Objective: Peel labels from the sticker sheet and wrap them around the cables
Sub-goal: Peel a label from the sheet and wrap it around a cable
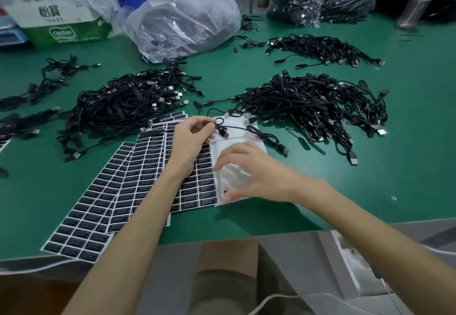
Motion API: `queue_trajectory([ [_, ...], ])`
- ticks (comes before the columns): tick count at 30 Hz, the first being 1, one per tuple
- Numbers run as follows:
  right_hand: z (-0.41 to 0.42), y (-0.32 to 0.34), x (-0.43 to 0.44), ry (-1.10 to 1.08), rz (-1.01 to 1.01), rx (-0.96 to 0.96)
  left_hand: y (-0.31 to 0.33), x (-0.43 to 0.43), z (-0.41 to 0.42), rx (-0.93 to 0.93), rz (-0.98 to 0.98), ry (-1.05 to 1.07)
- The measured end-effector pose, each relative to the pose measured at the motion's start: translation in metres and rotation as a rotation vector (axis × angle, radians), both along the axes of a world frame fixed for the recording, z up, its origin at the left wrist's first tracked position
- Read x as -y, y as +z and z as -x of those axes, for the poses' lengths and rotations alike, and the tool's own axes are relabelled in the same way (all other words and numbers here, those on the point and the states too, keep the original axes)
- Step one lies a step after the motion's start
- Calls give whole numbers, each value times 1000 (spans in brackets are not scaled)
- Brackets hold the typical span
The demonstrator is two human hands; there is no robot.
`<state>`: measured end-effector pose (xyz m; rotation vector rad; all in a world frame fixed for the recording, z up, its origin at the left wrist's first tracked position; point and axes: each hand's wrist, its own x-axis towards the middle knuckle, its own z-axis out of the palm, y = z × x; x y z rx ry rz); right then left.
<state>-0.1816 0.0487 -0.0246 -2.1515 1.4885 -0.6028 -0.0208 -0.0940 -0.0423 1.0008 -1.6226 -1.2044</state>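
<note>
Between thumb and fingertips of the left hand [191, 139] I have one black cable [256, 133] pinched near its end. A small loop and a plug stick out past the fingers, and the rest trails right across the paper to a plug lying on the green table [370, 191]. No label shows on the stretch I can see.

Just below, the right hand [244, 174] is spread, fingers loosely straight and holding nothing I can make out. It is blurred, so I cannot tell whether it touches the paper or hangs just above it. Its fingertips [218, 164] point at the last column of black labels on the top sticker sheet [197, 186].

That sheet is where I judge progress. Its right side is bare white backing [237, 139], already stripped, while several columns on the left are full. More sheets [81, 216] fan out underneath toward the table's near edge, apparently untouched. So a good share of one sheet is used, and far more labels are left than spent.

Further out, a heap of cables [118, 107] lies to the left of the sheets, another heap [315, 102] to the right, and a smaller one [318, 46] sits farther back. I cannot tell which heap is labelled and which is waiting. Plastic bags [182, 18] stand along the far side.

My read: this cable is in hand and needs a label; peeling one comes next.
</note>
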Motion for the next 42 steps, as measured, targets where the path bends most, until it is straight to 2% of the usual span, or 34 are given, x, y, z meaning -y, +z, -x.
queue_trajectory([
  [2, 1, -9, -3, 1, -11, -37, 0, 1, 0, 0, -6, 3],
  [6, 3, -15, -3, -78, 12, 46, 1, 1, -1, -10, -26, 12],
  [13, -7, -23, -4, -182, 112, -86, 3, -3, 0, -4, -23, 36],
  [20, -14, -17, -15, -159, 255, -217, 4, -5, 0, 4, -29, 42],
  [42, -22, -14, -18, -59, 429, -288, -3, 5, 0, -26, -28, 51],
])
